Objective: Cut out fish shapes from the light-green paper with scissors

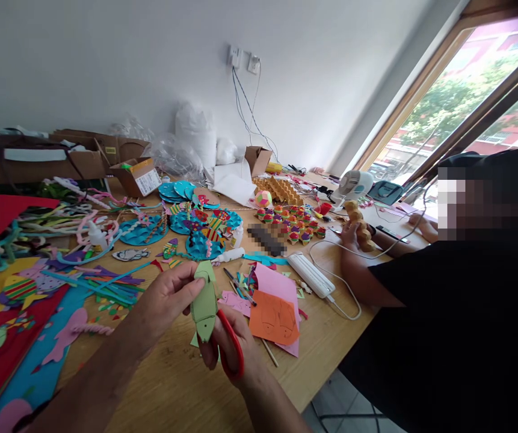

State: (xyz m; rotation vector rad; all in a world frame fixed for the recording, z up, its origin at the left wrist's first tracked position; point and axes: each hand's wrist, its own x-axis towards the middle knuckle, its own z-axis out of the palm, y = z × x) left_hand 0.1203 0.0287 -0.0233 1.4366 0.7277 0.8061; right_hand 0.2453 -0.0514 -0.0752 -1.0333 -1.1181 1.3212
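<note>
A green fish cutout (205, 304), with pencil lines and a dot for an eye, is pinched at its tail by my left hand (175, 293). My right hand (236, 349) has its fingers through the red handles of a pair of scissors (232, 346); the blades are hidden behind the cutout and fingers. Just right of my hands lies an orange sheet (274, 319) with fish outlines drawn on it, on top of a pink sheet (281, 282). Pens (240, 287) and small paper scraps sit beside these sheets.
Blue paper plates (204, 240) with decorated fish stand mid-table. Pipe cleaners (71, 219) and coloured sheets (37, 337) fill the left. A white power strip (311, 275) with a cable lies right. A person in black (448, 300) holds an egg-carton strip (358, 225).
</note>
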